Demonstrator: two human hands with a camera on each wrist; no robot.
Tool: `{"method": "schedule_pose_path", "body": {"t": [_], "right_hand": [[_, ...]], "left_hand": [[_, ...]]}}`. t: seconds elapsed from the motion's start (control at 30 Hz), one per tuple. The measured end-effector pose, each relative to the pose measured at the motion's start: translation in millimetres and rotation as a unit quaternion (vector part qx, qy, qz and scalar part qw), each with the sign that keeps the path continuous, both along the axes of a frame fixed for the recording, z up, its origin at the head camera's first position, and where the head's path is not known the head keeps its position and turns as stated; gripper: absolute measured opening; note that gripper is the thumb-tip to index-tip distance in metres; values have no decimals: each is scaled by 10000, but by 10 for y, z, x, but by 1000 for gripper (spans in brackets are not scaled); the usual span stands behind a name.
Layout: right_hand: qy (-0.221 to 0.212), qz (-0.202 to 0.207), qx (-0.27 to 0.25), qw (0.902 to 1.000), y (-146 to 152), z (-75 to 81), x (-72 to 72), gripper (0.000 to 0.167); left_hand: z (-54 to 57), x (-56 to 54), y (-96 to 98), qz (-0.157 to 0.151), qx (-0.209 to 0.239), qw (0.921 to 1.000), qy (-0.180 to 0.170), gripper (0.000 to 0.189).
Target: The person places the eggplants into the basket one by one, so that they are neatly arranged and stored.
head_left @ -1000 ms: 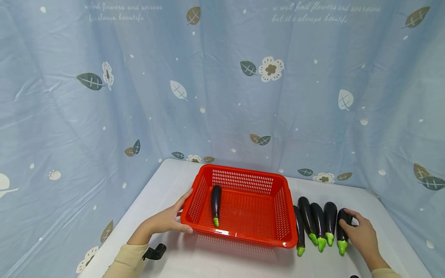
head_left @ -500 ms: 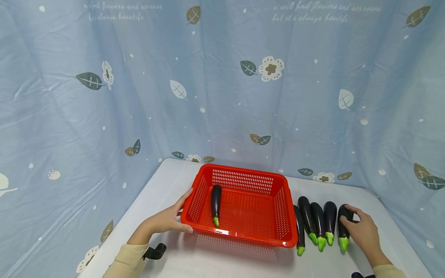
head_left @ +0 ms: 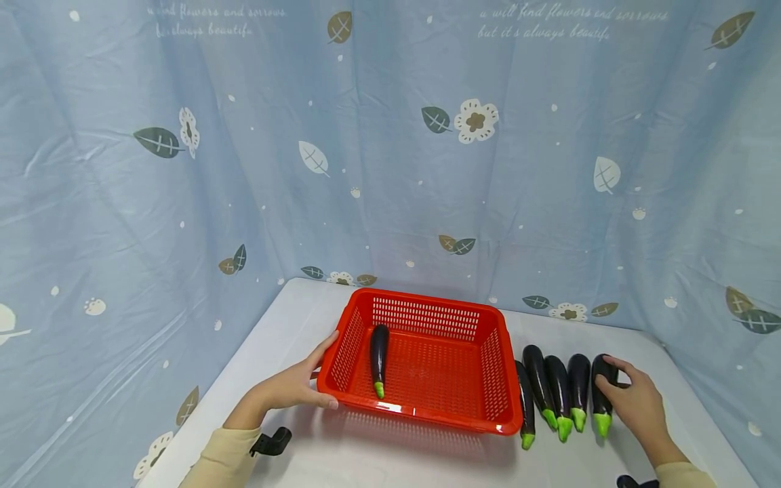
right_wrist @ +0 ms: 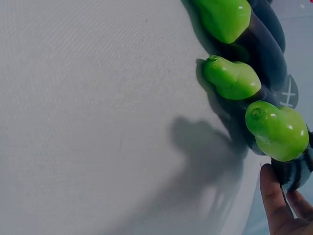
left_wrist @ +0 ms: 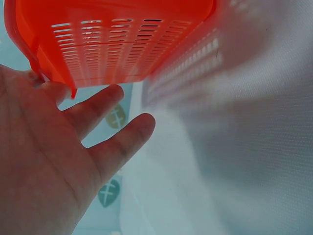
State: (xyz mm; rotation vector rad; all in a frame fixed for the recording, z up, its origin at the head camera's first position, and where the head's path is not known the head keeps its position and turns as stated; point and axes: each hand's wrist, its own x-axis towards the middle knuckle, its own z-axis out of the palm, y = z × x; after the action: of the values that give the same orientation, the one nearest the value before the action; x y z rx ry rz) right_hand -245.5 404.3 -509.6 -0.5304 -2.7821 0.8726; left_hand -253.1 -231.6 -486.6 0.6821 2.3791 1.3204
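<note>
A red plastic basket (head_left: pixel 421 366) with slotted walls stands on the white table, with one eggplant (head_left: pixel 379 359) lying inside at its left. My left hand (head_left: pixel 295 386) holds the basket's near left corner, thumb along the front rim. In the left wrist view, two fingers (left_wrist: pixel 122 147) extend free below the rim. At the right, my right hand (head_left: pixel 637 403) grips the outermost eggplant (head_left: pixel 603 400) between thumb and fingers, its green stem towards me. The right wrist view shows its stem (right_wrist: pixel 278 131) with a shadow apart from it on the table.
Several more eggplants (head_left: pixel 556 390) lie side by side between the basket and my right hand, the leftmost against the basket's right wall. A blue patterned curtain (head_left: pixel 390 169) hangs behind and beside the table (head_left: pixel 293 312).
The eggplant in my right hand has shifted slightly away from me, the hand moving with it. My left hand and the basket have stayed in place.
</note>
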Motion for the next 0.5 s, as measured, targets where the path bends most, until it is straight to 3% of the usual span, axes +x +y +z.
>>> {"method": "schedule_pose_path", "body": {"t": [0.5], "right_hand": [[386, 357, 80, 9986, -163, 87, 18, 55]], "left_hand": [[-34, -16, -5, 24, -12, 10000, -18, 125]]}}
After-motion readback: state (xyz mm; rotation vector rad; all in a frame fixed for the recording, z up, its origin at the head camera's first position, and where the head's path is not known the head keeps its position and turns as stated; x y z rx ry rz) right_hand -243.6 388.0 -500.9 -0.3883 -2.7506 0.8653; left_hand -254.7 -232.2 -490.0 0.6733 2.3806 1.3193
